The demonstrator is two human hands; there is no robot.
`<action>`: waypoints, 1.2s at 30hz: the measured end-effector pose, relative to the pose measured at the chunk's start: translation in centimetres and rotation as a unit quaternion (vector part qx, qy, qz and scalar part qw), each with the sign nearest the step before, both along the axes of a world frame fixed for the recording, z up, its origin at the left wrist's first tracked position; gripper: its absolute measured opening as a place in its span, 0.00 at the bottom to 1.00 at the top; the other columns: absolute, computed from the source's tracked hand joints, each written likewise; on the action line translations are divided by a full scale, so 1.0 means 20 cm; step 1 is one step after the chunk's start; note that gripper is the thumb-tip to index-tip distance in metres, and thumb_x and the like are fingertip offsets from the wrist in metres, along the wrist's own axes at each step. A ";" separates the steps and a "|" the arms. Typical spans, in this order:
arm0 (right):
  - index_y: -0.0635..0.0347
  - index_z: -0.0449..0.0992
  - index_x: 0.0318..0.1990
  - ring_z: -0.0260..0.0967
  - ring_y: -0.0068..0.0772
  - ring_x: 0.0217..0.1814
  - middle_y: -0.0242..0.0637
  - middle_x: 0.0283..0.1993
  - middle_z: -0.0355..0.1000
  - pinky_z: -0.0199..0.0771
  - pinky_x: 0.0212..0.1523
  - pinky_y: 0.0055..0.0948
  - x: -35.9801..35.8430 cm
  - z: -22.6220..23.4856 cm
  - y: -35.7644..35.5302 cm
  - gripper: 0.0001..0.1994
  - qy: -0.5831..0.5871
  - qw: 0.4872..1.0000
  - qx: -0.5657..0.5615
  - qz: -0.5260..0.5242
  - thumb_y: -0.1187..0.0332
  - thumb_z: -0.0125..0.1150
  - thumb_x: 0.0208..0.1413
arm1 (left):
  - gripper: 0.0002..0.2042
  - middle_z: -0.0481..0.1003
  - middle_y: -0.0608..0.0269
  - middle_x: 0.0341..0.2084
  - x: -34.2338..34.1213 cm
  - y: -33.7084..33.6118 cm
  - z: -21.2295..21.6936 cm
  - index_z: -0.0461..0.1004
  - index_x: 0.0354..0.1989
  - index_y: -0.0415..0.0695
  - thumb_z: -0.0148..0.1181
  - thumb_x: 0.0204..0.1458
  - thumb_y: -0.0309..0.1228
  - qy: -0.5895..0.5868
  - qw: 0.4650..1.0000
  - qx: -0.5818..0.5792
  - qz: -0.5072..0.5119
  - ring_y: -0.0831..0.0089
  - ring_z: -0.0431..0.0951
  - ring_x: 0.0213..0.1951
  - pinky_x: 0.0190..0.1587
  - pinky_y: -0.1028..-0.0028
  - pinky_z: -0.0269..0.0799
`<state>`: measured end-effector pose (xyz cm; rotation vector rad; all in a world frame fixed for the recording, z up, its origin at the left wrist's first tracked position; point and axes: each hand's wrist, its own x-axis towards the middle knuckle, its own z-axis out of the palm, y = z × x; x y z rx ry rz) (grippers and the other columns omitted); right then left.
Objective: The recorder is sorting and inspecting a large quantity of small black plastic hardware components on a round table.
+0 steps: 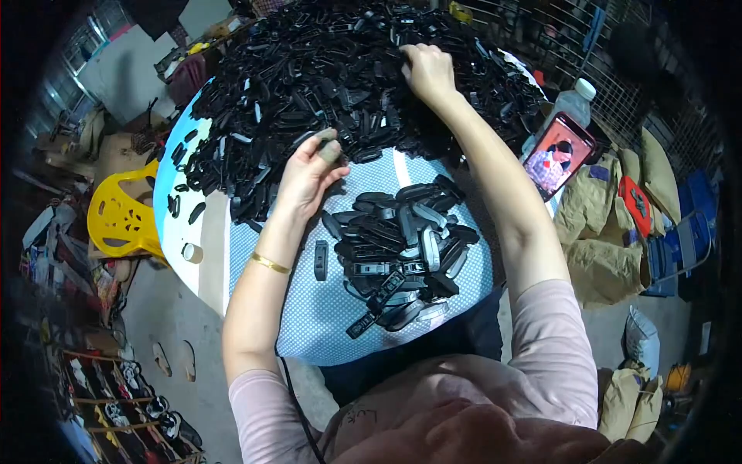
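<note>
A large heap of small black plastic pieces, long and rounded, covers the far part of the table. My left hand is at the heap's near edge, its fingers bent and the thumb close to the forefinger. Greyish-green covers sit on those fingertips; whatever is pinched there, if anything, is too small to make out. Farther off, my right hand reaches into the heap with knuckles up, its fingertips hidden. Nearer me lies a smaller pile of similar black and grey pieces. One single piece rests apart to its left.
A phone leans against a clear bottle at the table's right. A small white cup stands near the left edge. Beyond it is a yellow chair. Brown sacks stand right; a shoe rack is lower left.
</note>
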<state>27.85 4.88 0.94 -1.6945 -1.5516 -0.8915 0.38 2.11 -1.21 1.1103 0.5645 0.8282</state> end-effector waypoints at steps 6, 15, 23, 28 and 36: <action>0.65 0.68 0.51 0.71 0.21 0.29 0.38 0.33 0.73 0.72 0.31 0.20 -0.45 0.06 -0.39 0.16 0.426 0.791 -0.165 0.406 0.72 0.49 0.55 | 0.17 0.69 0.58 0.36 -0.01 -0.04 0.05 0.61 0.53 0.34 0.48 0.54 0.22 -0.039 0.999 -0.028 -0.010 0.70 0.75 0.36 0.42 0.71 0.76; 0.63 0.72 0.46 0.68 0.15 0.28 0.29 0.33 0.72 0.68 0.26 0.14 -0.52 -0.05 -0.54 0.11 0.468 0.748 -0.198 0.426 0.71 0.51 0.57 | 0.17 0.74 0.62 0.34 0.02 -0.08 0.03 0.68 0.47 0.36 0.59 0.47 0.21 -0.015 0.996 0.084 -0.023 0.78 0.75 0.34 0.34 0.80 0.75; 0.65 0.72 0.45 0.68 0.16 0.26 0.31 0.32 0.72 0.70 0.28 0.16 -0.56 -0.09 -0.55 0.11 0.491 0.749 -0.175 0.409 0.72 0.52 0.57 | 0.16 0.75 0.64 0.34 0.01 -0.07 -0.02 0.72 0.44 0.35 0.62 0.44 0.19 0.018 0.984 0.173 0.039 0.79 0.75 0.35 0.40 0.81 0.72; 0.64 0.74 0.41 0.70 0.22 0.24 0.35 0.29 0.71 0.70 0.26 0.18 -0.55 -0.10 -0.55 0.08 0.303 0.877 -0.079 0.365 0.73 0.54 0.54 | 0.18 0.75 0.62 0.35 0.04 -0.12 0.00 0.71 0.46 0.35 0.61 0.44 0.19 0.025 0.988 0.146 0.046 0.80 0.74 0.36 0.41 0.81 0.71; 0.63 0.72 0.39 0.69 0.29 0.26 0.39 0.32 0.69 0.70 0.26 0.23 -0.59 -0.10 -0.54 0.10 0.153 0.932 -0.027 0.327 0.71 0.59 0.49 | 0.15 0.73 0.59 0.41 0.05 -0.16 0.03 0.68 0.48 0.34 0.55 0.52 0.24 -0.044 0.997 0.029 0.052 0.77 0.74 0.39 0.45 0.79 0.71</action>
